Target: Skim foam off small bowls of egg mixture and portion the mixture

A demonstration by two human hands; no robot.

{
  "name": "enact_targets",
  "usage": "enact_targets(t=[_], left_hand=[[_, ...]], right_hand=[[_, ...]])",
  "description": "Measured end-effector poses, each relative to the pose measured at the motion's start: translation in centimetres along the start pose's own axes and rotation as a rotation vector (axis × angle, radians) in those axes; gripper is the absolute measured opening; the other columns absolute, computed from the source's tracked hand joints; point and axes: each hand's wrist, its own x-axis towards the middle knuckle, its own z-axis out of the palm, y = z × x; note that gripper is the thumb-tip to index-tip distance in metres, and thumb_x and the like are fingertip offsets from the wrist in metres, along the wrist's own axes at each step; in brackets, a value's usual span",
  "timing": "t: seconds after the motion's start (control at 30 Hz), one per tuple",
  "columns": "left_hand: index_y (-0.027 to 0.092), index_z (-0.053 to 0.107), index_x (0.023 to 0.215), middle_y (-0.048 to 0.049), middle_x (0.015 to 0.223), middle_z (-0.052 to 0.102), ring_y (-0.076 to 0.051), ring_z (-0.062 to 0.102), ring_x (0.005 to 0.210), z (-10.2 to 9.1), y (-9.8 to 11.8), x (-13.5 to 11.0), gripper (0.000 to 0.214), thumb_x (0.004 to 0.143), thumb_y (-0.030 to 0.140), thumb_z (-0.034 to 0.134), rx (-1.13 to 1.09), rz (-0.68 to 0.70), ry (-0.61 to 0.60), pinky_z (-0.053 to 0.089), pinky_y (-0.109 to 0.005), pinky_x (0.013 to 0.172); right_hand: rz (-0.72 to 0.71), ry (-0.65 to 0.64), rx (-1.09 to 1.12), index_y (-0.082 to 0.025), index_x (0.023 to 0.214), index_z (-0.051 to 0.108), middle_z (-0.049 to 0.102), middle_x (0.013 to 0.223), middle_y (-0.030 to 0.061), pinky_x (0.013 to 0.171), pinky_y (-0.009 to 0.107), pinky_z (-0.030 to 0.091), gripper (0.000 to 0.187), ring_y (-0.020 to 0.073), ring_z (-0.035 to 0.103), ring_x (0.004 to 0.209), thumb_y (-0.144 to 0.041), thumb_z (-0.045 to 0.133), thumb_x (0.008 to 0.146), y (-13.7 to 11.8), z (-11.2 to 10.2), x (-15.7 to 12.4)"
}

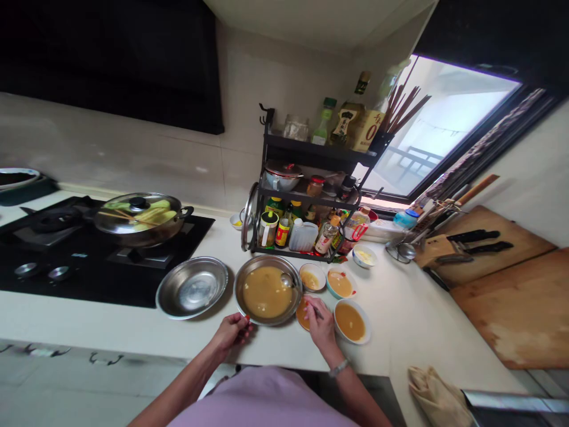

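Observation:
A steel basin of yellow-brown soup sits at the counter's front edge. My left hand is closed on its near rim. My right hand is closed on the handle of a ladle, whose bowl rests in the soup by the basin's right rim. This hand covers part of a small bowl of soup. Three more small bowls stand around it, all holding soup: one, a second, and a third just right of my right hand.
An empty steel basin lies left of the soup. A lidded pan of greens sits on the black hob. Behind stands a black condiment rack. Wooden boards and knives lie to the right, a cloth near the front.

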Motion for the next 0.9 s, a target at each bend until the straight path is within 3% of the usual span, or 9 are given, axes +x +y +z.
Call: enact_targets(t=[0.1,0.2,0.47,0.67,0.9], left_hand=[[0.014,0.054,0.061,-0.0012,0.057,0.061,-0.008,0.05,0.047,0.0,-0.2,0.2,0.043,0.051,0.048,0.079,0.008,0.003,0.005,0.033,-0.021,0.046],[0.014,0.055,0.062,-0.0017,0.058,0.061,-0.008,0.05,0.047,-0.1,-0.3,0.3,0.041,0.053,0.048,0.078,0.014,0.006,0.01,0.033,-0.021,0.046],[0.014,0.055,0.062,-0.0021,0.058,0.061,-0.008,0.049,0.046,0.0,-0.2,0.1,0.048,0.047,0.052,0.079,-0.01,0.008,0.003,0.031,-0.021,0.044],[0.015,0.054,0.063,-0.0009,0.059,0.061,-0.008,0.05,0.047,0.1,0.3,-0.3,0.041,0.053,0.045,0.079,-0.023,-0.003,-0.009,0.036,-0.021,0.047],[0.015,0.054,0.062,-0.0015,0.058,0.062,-0.008,0.051,0.046,0.2,0.3,-0.4,0.04,0.053,0.044,0.08,-0.034,-0.007,0.003,0.035,-0.02,0.045]], right_hand=[[0.184,0.108,0.073,-0.017,0.088,0.07,0.066,0.064,0.0038,0.054,0.029,0.051,0.029,0.0156,0.058,0.05,-0.041,0.057,0.079,0.6,1.2,0.1],[0.311,0.217,0.184,-0.016,0.084,0.068,0.066,0.059,0.0036,0.05,0.029,0.049,0.032,0.0172,0.058,0.048,-0.045,0.058,0.076,1.1,1.5,0.3],[0.368,0.327,0.357,-0.014,0.085,0.064,0.067,0.062,0.0056,0.048,0.028,0.049,0.031,0.0169,0.059,0.05,-0.042,0.065,0.071,0.6,0.1,0.6],[0.404,0.38,0.484,-0.013,0.084,0.063,0.066,0.059,0.0047,0.046,0.027,0.046,0.033,0.0164,0.059,0.048,-0.039,0.071,0.066,-0.6,-0.9,0.8],[0.375,0.456,0.478,-0.015,0.081,0.062,0.065,0.057,0.0032,0.046,0.027,0.045,0.029,0.0185,0.061,0.052,-0.038,0.071,0.066,-1.4,-4.1,1.7]])
